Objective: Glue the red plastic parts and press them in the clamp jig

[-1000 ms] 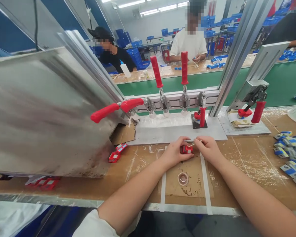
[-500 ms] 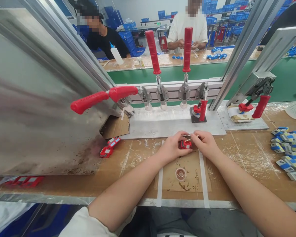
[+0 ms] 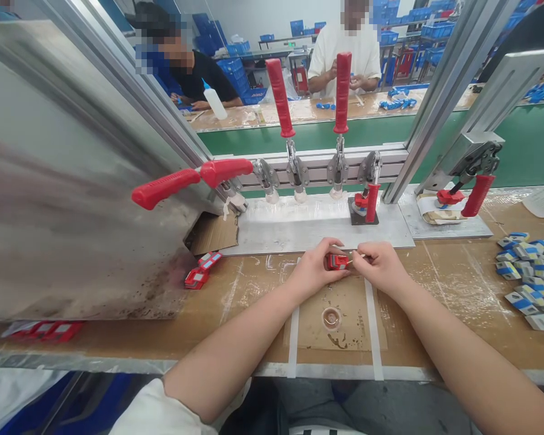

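My left hand (image 3: 320, 264) is closed round the side of a small red plastic piece (image 3: 338, 261), which has a grey and white part on it. Between the thumb and fingers of my right hand (image 3: 377, 263) is a thin pale stick (image 3: 350, 261), its tip at the right end of the red piece. Below both hands, a small round clear dish (image 3: 332, 319) with brownish liquid stands on a taped-down cardboard sheet (image 3: 308, 335). Dark drips mark the sheet around the dish.
Red-handled toggle clamps (image 3: 342, 93) line a metal rail behind my hands. One clamp (image 3: 372, 202) presses a red piece. Several blue-and-white pieces (image 3: 532, 275) lie at right, red pieces (image 3: 197, 278) at left beside a metal panel (image 3: 72, 181). Two people sit across the bench.
The stick has swung from lying over the top of the red piece to its right end. My right hand has shifted slightly right, and my left-hand fingers have opened a little around the piece.
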